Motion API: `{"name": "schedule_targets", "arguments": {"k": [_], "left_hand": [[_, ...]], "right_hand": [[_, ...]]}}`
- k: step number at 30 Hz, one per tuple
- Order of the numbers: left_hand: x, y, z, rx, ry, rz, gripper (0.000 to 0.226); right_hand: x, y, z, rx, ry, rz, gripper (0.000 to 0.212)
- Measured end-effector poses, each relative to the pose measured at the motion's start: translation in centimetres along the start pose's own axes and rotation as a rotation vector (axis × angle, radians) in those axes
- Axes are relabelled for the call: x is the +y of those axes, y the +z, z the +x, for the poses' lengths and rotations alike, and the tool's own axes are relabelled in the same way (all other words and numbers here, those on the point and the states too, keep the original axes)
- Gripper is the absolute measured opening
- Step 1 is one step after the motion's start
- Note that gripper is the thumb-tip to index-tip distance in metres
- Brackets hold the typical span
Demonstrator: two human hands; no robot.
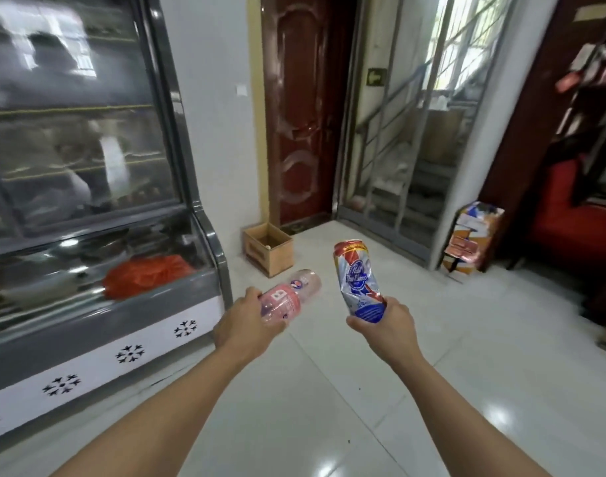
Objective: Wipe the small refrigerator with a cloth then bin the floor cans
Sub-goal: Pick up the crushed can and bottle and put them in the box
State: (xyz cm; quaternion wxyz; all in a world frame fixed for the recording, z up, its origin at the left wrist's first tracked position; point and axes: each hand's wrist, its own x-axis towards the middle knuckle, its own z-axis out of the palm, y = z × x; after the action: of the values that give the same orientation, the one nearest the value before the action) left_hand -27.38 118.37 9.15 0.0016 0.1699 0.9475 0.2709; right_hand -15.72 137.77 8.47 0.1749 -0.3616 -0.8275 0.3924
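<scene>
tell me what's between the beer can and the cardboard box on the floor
In the head view, only bare white floor tile separates the beer can from the cardboard box.

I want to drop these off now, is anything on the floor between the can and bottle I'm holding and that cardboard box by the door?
Nothing visible blocks the way. The right hand holds the dented can, the left hand the plastic bottle, and only bare tiled floor lies before the open cardboard box.

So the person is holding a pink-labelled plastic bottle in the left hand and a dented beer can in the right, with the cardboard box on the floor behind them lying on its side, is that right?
Not quite: the head view shows the cardboard box standing upright, open at the top. The left hand does hold the plastic bottle, the right hand the dented beer can.
</scene>
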Motion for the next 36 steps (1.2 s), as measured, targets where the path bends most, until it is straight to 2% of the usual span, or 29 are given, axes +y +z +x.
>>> {"name": "schedule_targets", "arguments": {"k": [8,21,29,36], "left_hand": [[9.1,5.8,8.8,-0.06,0.147,-0.047,0.058],[21.3,13.7,28.3,-0.027,0.281,-0.027,0.06],[30.3,21.1,37.9,-0.045,0.242,-0.003,0.061],[39.8,27.4,45.8,-0.006,0.118,0.004,0.059]], "right_hand": [[3.8,-5.1,9.2,0.122,0.098,-0.024,0.072],[4.9,-9.1,29.9,0.195,0.13,0.021,0.072],[9.2,-12.0,44.8,0.186,0.117,0.046,0.072],[13.1,-16.6,59.9,0.067,0.087,-0.045,0.074]]}}
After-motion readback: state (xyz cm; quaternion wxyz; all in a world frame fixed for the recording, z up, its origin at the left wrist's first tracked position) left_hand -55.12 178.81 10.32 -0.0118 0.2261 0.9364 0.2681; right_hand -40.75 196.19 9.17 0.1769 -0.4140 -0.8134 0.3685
